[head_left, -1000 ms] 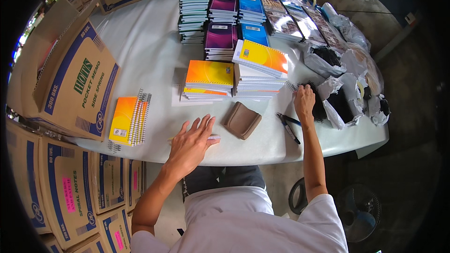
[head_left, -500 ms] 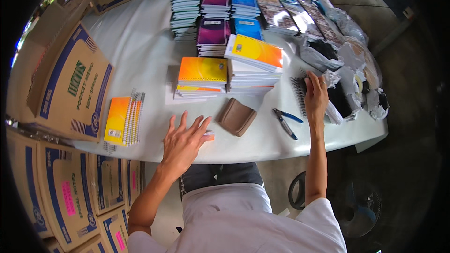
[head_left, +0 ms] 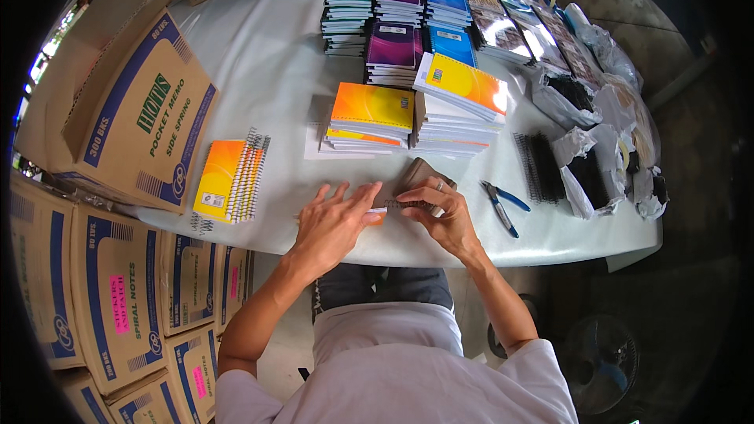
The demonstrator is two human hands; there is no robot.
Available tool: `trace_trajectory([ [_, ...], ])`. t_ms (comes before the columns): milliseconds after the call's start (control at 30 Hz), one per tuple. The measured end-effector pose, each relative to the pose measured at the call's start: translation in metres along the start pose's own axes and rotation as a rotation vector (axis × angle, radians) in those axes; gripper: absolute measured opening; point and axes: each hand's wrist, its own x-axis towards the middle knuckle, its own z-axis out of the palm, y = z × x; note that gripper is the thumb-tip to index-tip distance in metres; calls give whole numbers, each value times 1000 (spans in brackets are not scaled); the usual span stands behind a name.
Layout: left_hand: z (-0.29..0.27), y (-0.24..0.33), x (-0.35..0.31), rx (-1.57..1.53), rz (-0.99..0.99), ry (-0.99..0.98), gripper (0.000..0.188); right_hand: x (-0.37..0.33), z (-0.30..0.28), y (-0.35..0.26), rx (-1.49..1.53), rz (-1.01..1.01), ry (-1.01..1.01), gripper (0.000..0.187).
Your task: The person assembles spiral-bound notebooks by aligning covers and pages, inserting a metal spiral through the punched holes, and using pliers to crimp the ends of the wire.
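Observation:
Near the table's front edge, my left hand (head_left: 334, 220) lies over a small notebook (head_left: 379, 217), its fingers and thumb holding it down. Only a white and orange end of the notebook shows past the thumb. Pinched between the thumb and fingers of my right hand (head_left: 440, 216) is a dark spiral binding wire (head_left: 393, 204), its tip at the notebook's edge. Just behind that hand sits a brown curved block (head_left: 416, 174), partly covered by it. To the right lie blue-handled pliers (head_left: 501, 206). Beyond them is a pile of black spiral wires (head_left: 539, 169).
Yellow-orange notebooks stand in two stacks (head_left: 369, 110) ahead. Spiral-bound ones (head_left: 220, 180) lie at left beside a large carton (head_left: 145, 122). Purple notebooks (head_left: 395, 45) and blue notebooks (head_left: 449, 0) are farther back. Wrapped bundles of wires (head_left: 585, 177) line the right edge.
My right hand has come from the wire pile at the right to beside my left hand, bringing a spiral wire. The left hand stays on the notebook; the whole view has shifted slightly.

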Motion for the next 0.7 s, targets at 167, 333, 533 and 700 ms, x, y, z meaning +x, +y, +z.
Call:
trace_trajectory([
  [167,-2,-2,1,16,-5,-49,54,5,-2,5,-10,-54,-21,29],
  [333,-2,-3,2,62,8,-49,52,10,0,6,-76,-113,-29,30],
  [533,-3,-5,4,19,-30,-67,51,11,2,7,-69,-148,-20,33],
  [700,-1,-3,5,30,-40,-65,50,7,6,15,-57,-169,-27,30],
])
